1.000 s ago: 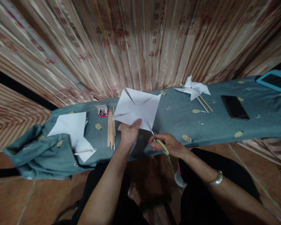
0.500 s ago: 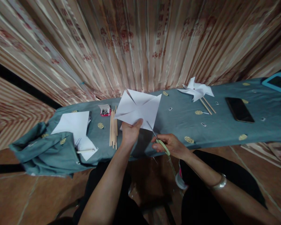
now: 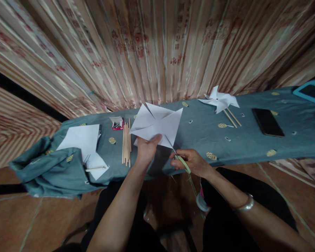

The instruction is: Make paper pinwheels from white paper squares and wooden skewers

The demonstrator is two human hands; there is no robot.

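Observation:
A square sheet of white paper (image 3: 161, 119) is raised over the cloth, with slits running inward from its corners. My left hand (image 3: 146, 148) pinches its near edge, thumb on top and the other fingers hidden beneath. My right hand (image 3: 191, 161) grips a pair of scissors (image 3: 182, 161) with light green handles. The blades lie at the paper's near right corner, pointing toward its middle. Left of the paper is a bundle of wooden sticks (image 3: 126, 143), beside a small red-and-white box (image 3: 117, 123) of dark little pieces.
Several white sheets (image 3: 80, 137) and a cut piece lie at the left, by bunched cloth (image 3: 52, 171). A white paper pinwheel (image 3: 220, 100) with sticks, a black phone (image 3: 268, 121) and a blue-framed device (image 3: 311, 91) are on the right. A pleated curtain (image 3: 147, 52) hangs behind.
The paper has tilted and shifted slightly to the right and down in my left hand. The scissors stay at its near right corner, my right hand almost still.

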